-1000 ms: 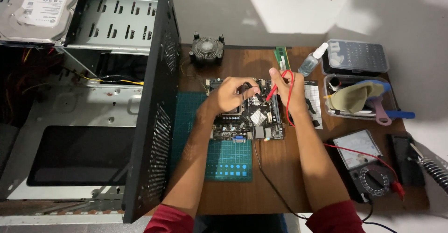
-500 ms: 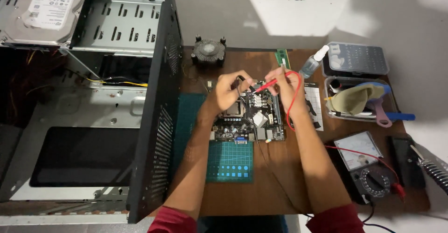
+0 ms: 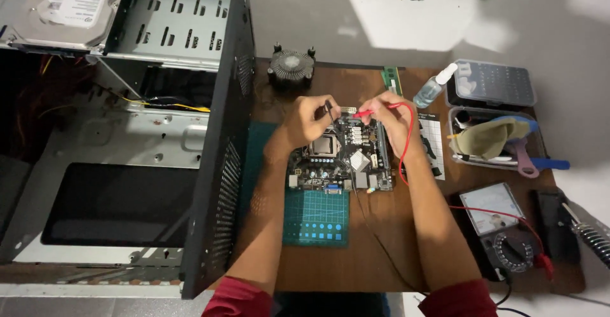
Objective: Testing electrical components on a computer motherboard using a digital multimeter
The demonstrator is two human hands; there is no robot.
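A small black motherboard lies on a green cutting mat on a brown wooden table. My left hand rests at the board's upper left corner and pinches a black meter probe. My right hand is at the upper right corner, holding a red probe whose tip points left toward the black one. A red lead loops from it down my wrist. An analogue multimeter sits at the lower right of the table.
An open black computer case fills the left, with a hard drive on top. Behind the board sit a cooler fan, a memory stick and a spray bottle. Clear boxes with tools stand right; a soldering iron lies at the edge.
Both hands have shifted up from the middle of the board to its top edge, and the two probe tips now sit closer together.
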